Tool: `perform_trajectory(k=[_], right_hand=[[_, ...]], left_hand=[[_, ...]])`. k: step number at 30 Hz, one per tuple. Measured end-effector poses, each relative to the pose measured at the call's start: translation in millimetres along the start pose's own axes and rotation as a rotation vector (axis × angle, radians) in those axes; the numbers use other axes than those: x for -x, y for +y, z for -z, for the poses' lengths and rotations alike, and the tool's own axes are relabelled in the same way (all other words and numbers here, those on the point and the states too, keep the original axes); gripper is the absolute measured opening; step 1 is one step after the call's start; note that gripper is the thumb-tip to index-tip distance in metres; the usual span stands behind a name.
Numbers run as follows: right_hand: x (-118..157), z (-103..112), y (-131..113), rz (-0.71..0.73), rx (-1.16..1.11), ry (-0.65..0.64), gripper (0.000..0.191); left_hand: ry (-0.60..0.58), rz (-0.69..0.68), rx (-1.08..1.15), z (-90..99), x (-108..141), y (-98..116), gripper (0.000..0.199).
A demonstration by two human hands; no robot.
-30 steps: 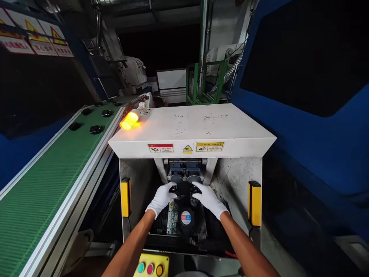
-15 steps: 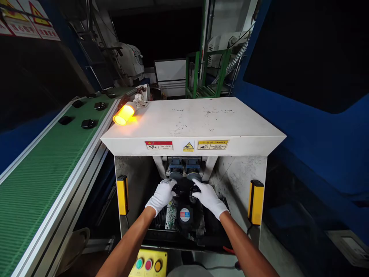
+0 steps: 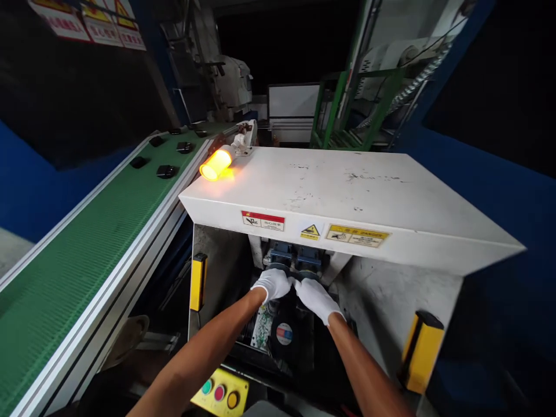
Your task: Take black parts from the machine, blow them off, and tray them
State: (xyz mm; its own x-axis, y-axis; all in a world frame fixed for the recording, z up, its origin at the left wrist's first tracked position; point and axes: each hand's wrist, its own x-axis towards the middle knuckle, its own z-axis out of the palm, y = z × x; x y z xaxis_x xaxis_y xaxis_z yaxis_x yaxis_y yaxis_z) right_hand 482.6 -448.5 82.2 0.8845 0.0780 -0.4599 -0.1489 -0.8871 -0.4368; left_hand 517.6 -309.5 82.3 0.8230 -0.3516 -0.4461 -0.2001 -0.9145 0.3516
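Observation:
Both hands wear white gloves and reach into the bay of a white machine [image 3: 339, 185]. My left hand [image 3: 273, 284] is closed, its fingertips against a dark part just in front of the blue clamps [image 3: 281, 255]. Close beside it, my right hand [image 3: 315, 295] is also closed, the fingertips nearly touching those of the left. What the fingers hold is too dark and hidden to make out. Below the hands is a black round unit with a red, white and blue label [image 3: 284, 333], next to a speckled metal plate [image 3: 262, 328].
At the left a green conveyor [image 3: 99, 231] carries several black parts [image 3: 167, 171]. An orange lamp [image 3: 216, 165] glows on the machine top. Yellow sensor bars [image 3: 198, 282] flank the opening, and a yellow button box [image 3: 221, 392] is at the bottom.
The view has turned and tilted, so the machine sits further right. My two hands have come closer together over the dark part, near the clamps.

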Motion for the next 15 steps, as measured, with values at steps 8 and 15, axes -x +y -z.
perform_trajectory(k=[8, 15], right_hand=[[0, -27, 10, 0.106, 0.345, 0.002, 0.056], [-35, -15, 17, 0.039, 0.175, -0.126, 0.058]], left_hand=[[0.067, 0.039, 0.071, -15.0, 17, -7, 0.049], [0.386, 0.09, 0.293, -28.9, 45, -31, 0.059]])
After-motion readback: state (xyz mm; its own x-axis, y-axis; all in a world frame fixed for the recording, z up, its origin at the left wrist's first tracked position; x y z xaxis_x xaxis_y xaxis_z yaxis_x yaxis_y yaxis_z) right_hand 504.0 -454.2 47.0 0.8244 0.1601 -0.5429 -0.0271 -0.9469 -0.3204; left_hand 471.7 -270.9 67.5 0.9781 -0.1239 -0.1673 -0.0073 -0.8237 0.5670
